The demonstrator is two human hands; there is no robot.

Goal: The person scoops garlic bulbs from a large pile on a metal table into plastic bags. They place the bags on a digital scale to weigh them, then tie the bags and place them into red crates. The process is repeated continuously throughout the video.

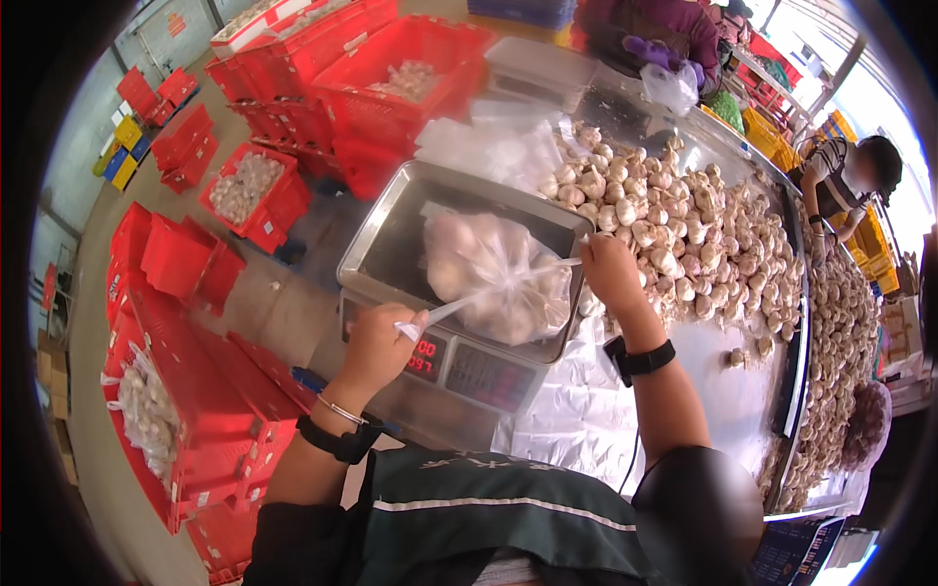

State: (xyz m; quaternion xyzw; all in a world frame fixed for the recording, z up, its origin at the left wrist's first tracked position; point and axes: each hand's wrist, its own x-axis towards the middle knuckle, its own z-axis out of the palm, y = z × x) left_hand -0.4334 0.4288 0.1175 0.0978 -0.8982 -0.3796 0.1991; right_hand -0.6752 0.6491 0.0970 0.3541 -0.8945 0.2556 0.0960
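A clear plastic bag of garlic bulbs (506, 286) rests on the metal tray (381, 220) of a digital scale. Its twisted neck is gathered at the top, with a strip of plastic stretched out to each side. My left hand (381, 344) grips one strip, above the scale's lit red display (423, 357). The other strip is pinched in my right hand (610, 267), at the tray's right edge. A heap of loose garlic bulbs (681, 227) lies right beside the tray. Flat plastic bags (495, 150) lie behind it.
Red crates (205, 395) stand at the left, some with bagged garlic. More red crates (410, 44) are stacked behind the scale. White plastic sheets (579, 410) lie near my right forearm. Two people work farther off, one (843, 176) at the right beside another garlic heap (843, 337).
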